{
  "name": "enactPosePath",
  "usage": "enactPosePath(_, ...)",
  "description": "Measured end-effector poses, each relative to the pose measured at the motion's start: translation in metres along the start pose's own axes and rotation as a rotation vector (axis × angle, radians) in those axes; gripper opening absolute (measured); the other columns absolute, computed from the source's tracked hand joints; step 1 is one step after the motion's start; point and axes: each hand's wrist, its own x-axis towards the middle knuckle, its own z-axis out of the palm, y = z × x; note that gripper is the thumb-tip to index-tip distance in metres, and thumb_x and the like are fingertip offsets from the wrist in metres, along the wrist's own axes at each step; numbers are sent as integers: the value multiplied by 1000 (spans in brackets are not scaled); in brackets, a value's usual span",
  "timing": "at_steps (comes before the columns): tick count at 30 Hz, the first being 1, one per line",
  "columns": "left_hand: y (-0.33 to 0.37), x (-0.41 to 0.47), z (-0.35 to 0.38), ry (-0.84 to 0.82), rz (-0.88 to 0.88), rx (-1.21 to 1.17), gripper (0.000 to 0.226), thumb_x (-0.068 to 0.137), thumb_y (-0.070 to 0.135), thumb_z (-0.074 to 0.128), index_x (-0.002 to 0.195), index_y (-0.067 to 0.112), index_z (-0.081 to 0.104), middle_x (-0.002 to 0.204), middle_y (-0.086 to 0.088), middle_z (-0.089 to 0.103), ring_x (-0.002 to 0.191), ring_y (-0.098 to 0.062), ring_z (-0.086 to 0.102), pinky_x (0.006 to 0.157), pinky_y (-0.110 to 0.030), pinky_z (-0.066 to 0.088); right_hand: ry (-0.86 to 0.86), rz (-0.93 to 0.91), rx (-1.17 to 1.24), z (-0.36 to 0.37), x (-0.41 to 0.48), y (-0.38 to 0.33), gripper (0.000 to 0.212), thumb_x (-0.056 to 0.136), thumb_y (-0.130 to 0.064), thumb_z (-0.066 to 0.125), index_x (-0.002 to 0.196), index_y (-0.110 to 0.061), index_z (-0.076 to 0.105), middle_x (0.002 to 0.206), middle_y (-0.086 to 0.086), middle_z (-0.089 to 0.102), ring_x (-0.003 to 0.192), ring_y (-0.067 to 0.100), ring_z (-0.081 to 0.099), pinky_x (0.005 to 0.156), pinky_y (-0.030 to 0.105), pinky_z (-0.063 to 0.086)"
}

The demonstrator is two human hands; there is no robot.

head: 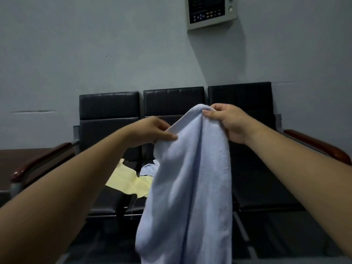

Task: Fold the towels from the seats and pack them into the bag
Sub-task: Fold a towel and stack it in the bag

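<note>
Both hands pinch blue towel (190,178) above middle seat (173,103): left hand (152,130), right hand (226,121). Folding probably starting; next, find corners.

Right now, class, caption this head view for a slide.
Left hand and right hand hold up a pale blue towel over black seats where a yellow towel lies.
</note>
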Motion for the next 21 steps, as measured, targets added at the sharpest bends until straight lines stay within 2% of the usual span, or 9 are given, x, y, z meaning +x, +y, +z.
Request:
enactPosePath(2,-14,-3,0,-46,-24,-70,25,95,28,67,108,9,75,108,-8,76,102,-21,71,90,-30,58,-13,47,-10,-8,0,4,14,98,-23,64,89,-13,61,82,1,62,71,12,59,63,25,52)
enactPosePath(5,-23,-3,1,34,-12,-216,36,101,26,56,121,-3,64,120,-20,67,108,-26,68,87,-25,58,-96,139,-23,-15,-2,14,18,97,-25,66,104,-9,63,92,6,68,79,16,66,69,30,56)
enactPosePath(7,-22,-1,-1,105,12,-109,39,99,33,58,118,-1,65,115,-20,67,101,-24,68,84,-27,57,-133,166,10,-17,0,19,35,91,-21,72,119,-2,65,109,14,72,94,24,71,79,37,59)
enactPosePath(9,-18,0,-3,146,27,8,36,96,43,61,109,12,73,105,-9,72,100,-23,69,87,-34,56,-139,163,85,-19,2,20,46,86,-17,75,128,-2,65,117,17,70,102,28,69,84,38,59)
enactPosePath(11,-15,-2,-7,157,9,88,40,91,54,57,101,21,76,97,-1,74,94,-19,69,83,-36,53,-114,150,180,-23,6,21,47,82,-12,74,127,0,66,114,15,71,101,25,69,81,35,59)
enactPosePath(13,-17,-5,-8,115,-34,124,43,86,60,55,98,24,77,91,4,74,88,-13,69,78,-28,52,-64,142,239,-29,9,23,44,79,-9,75,122,1,69,112,15,72,100,24,70,80,33,59)
enactPosePath(17,-37,-7,-11,-28,-162,263,29,86,51,69,96,25,78,90,6,76,86,-11,71,80,-27,56,53,129,326,-46,12,32,41,73,-7,77,113,0,71,107,15,74,93,22,74,76,32,61)
enactPosePath(21,-65,-12,-12,-7,-272,306,27,93,45,64,98,20,75,92,1,71,85,-13,65,74,-24,51,194,176,269,-60,9,46,40,72,-2,80,111,2,71,108,21,73,87,26,75,70,33,62)
